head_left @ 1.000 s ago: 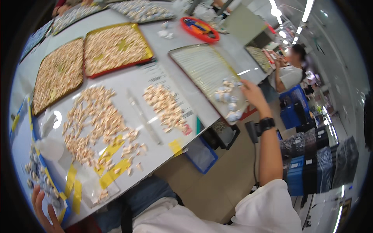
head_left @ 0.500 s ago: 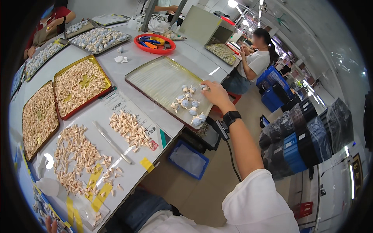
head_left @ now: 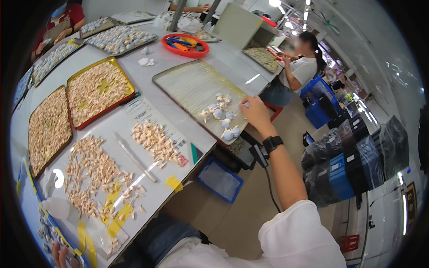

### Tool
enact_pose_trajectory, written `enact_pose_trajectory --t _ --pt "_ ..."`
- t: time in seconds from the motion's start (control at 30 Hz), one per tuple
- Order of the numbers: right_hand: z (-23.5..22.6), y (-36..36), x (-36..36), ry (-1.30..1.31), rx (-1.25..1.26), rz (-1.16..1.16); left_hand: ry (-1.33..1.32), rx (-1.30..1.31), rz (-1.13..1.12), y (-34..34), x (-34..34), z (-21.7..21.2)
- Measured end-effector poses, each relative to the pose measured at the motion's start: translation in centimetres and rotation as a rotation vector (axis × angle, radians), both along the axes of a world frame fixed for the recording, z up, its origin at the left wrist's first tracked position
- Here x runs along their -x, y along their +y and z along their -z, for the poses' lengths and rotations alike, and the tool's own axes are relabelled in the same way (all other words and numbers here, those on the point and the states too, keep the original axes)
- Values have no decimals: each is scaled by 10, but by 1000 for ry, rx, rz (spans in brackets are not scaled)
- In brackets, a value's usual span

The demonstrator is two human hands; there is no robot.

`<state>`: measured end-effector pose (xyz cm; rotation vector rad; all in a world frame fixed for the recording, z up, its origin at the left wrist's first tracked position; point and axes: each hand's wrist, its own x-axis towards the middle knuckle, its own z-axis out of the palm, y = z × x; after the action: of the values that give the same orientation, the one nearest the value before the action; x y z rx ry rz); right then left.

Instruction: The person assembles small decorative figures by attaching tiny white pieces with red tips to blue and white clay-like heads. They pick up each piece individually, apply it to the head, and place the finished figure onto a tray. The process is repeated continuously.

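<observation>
My right hand (head_left: 257,115), with a dark watch on the wrist, reaches over the right edge of a shallow metal tray (head_left: 181,85). Its fingers are pinched on a small blue-and-cream figurine (head_left: 246,104), mostly covered by the fingertips. Several similar figurines (head_left: 219,114) lie in a loose cluster in the tray's near right part. At the lower left rim, my left hand (head_left: 62,257) shows only in part. Its visible fingers are apart beside a blue tray (head_left: 49,219) of blue pieces; the rest is cut off.
Small cream pointed pieces lie in a heap (head_left: 91,174), a smaller pile (head_left: 154,140) and two trays (head_left: 134,89). A slim white tool (head_left: 136,158) lies between the piles. Behind are a red basket of tools (head_left: 185,51) and filled trays. Co-workers (head_left: 299,69) sit nearby; a blue bin (head_left: 219,178) stands below.
The view has shifted slightly, moving the table right and up in the picture. My right hand has come a little nearer along the tray's edge. More of my left hand shows.
</observation>
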<state>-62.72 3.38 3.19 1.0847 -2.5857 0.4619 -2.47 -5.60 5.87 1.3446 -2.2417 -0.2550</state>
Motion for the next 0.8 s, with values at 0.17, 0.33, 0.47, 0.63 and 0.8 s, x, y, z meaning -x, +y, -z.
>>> enact_pose_trajectory --t 0.17,0.33,0.47,0.63,0.8 --pt "-3 6 -14 -70 51 -84 -76 41 26 -5 -2 1" --pt "-9 1 -36 -111 42 -101 -88 49 42 -5 -3 2" --pt "-9 -1 -43 5 -17 -78 -117 61 68 -5 -3 2" --pt "-6 -14 -51 134 -92 -88 -89 2 36 -9 -20 17" --pt "-4 -28 -53 44 64 -240 -75 32 73 -6 -7 6"
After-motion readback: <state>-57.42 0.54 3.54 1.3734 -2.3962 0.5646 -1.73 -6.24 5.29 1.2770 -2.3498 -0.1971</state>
